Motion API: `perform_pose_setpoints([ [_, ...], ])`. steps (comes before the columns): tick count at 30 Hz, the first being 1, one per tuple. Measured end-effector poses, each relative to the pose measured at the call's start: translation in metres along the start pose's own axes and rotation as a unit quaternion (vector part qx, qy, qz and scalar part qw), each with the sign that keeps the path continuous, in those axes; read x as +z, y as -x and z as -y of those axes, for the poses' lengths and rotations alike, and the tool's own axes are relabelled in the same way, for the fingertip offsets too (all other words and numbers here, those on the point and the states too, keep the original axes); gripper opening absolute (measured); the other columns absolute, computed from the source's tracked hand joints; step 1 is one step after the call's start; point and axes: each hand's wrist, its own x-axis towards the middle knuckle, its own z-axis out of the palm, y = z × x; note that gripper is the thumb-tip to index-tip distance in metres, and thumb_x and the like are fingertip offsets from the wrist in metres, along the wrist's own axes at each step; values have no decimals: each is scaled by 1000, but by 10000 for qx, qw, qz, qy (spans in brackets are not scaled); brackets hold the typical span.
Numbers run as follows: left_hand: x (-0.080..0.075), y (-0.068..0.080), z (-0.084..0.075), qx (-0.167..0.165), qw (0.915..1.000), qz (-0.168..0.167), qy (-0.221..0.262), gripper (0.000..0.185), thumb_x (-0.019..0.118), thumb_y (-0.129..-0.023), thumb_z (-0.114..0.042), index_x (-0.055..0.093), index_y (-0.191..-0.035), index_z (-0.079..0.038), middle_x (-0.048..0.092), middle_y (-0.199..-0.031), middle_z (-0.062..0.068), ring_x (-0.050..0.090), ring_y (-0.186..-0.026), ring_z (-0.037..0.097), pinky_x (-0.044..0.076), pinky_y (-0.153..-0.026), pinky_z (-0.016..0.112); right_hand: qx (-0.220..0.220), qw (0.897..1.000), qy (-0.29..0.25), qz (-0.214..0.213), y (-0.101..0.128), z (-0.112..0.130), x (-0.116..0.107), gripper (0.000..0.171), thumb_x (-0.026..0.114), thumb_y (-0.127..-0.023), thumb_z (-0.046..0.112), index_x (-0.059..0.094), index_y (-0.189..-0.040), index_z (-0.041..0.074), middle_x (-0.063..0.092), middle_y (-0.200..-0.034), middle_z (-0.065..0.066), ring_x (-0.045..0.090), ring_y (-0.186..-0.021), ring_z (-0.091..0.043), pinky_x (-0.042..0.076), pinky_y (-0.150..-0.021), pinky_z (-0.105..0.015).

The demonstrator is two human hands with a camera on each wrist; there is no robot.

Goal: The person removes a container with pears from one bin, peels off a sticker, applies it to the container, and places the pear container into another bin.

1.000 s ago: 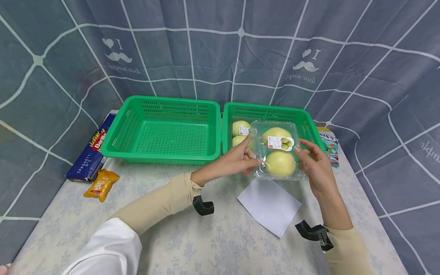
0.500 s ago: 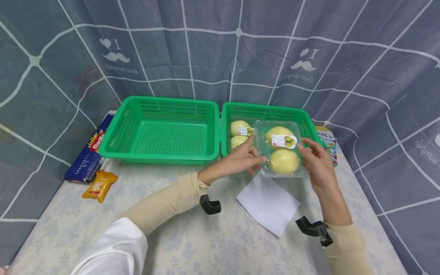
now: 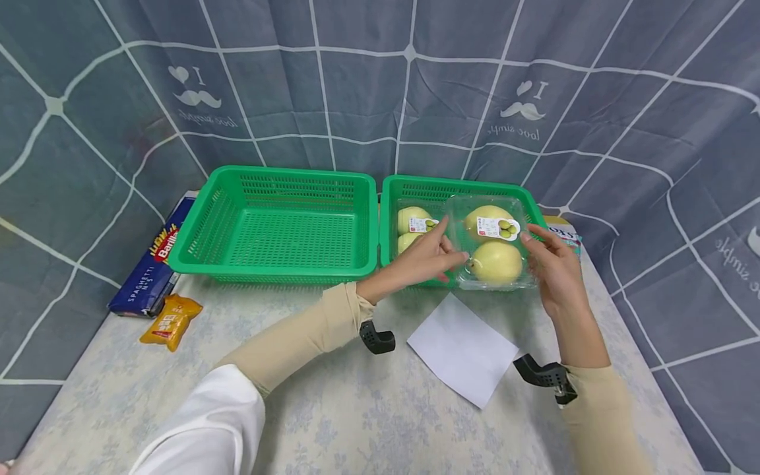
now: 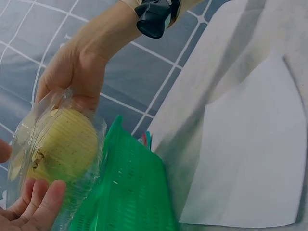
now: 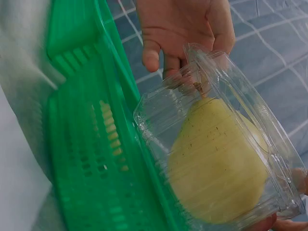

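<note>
Over the near rim of the right-hand green plastic basket [image 3: 521,195] hangs a clear plastic clamshell of two yellow-green pears [image 3: 491,249] — left hand [image 3: 424,259] grasping its left edge, right hand [image 3: 551,269] its right.

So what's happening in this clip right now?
A person holds a clear plastic clamshell of pears between both hands, the left hand on its left side and the right hand on its right. The pack sits over the front rim of the right green basket, which already contains another pear pack. The left green basket has nothing in it. On the table lie a white sheet of paper, a spaghetti box and a yellow snack packet.
</note>
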Motion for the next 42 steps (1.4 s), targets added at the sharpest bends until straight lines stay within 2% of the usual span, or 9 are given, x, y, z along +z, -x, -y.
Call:
perform_pose_setpoints([
  [4, 1, -18, -2, -85, 9998, -97, -143, 85, 56, -102, -22, -2, -161, -3, 58, -76, -2, 68, -70, 26, 62, -72, 33, 154, 9997, 154, -111, -19, 4, -5, 41, 69, -95, 31, 55, -133, 21, 43, -102, 9, 42, -74, -4, 36, -62, -17],
  [8, 6, -39, -2, -340, 9983, -270, -378, 79, 53, -103, -23, 4, -161, -3, 50, -61, -5, 65, -58, 23, 55, -61, 28, 270, 9988, 327, -244, -38, 3, -10, 47, 68, -96, 32, 50, -138, 19, 43, -93, 11, 35, -56, -2, 31, -55, -18],
  [11, 9, -53, -2, -531, 9956, -386, -668, 76, 51, -102, -23, 9, -161, -2, 62, -71, 3, 62, -52, 11, 48, -53, 24, 288, 9958, 747, -434, -51, 1, -11, 52, 65, -98, 34, 48, -144, 16, 42, -87, 12, 33, -54, -2, 30, -53, -18],
  [15, 11, -68, 0, -797, 9908, -413, -1009, 66, 51, -102, -19, 23, -158, 2, 69, -103, 18, 61, -52, 13, 59, -65, 36, 286, 9790, 1911, -655, -66, -5, -7, 58, 55, -102, 39, 44, -152, 12, 47, -107, 10, 45, -79, -4, 39, -69, -19],
  [19, 10, -77, 6, -1079, 9867, -237, -1193, 22, 48, -102, -14, 59, -107, 4, 62, -84, 14, 71, -72, 33, 61, -75, 41, 331, 9615, 2688, -466, -75, -11, -3, 61, 45, -105, 39, 37, -155, 6, 39, -151, -17, 48, -125, -28, 42, -104, -41],
  [22, 11, -84, 10, -1203, 9823, -100, -1433, 34, 47, -102, -14, 51, -69, -7, 51, -59, 5, 70, -77, 37, 54, -57, 30, 349, 9557, 2914, -222, -79, -15, -2, 60, 40, -107, 35, 32, -156, 2, 22, -162, -26, 34, -142, -43, 33, -114, -56],
  [24, 11, -88, 12, -1234, 9782, -22, -1669, 44, 46, -103, -14, 48, -59, -12, 47, -49, 2, 63, -59, 30, 40, -47, 25, 333, 9514, 3061, -100, -80, -17, -1, 58, 39, -108, 32, 31, -156, 1, 24, -160, -30, 32, -142, -46, 34, -113, -58],
  [30, 17, -91, 13, -1118, 9671, 286, -2269, 43, 46, -103, -15, 42, -60, -14, 38, -50, -2, 26, -41, 9, 28, -44, 22, 450, 9350, 3508, 271, -80, -21, -1, 55, 41, -107, 20, 29, -156, -1, 27, -158, -34, 31, -144, -48, 35, -114, -58],
  [42, 36, -83, 10, -917, 9566, 730, -2669, 23, 54, -98, -17, 47, -76, -15, 48, -70, -1, 42, -56, 10, 36, -49, 20, 889, 8822, 4498, 1071, -78, -20, -2, 67, 44, -106, 26, 17, -157, -8, 14, -160, -38, 20, -149, -53, 28, -120, -62],
])
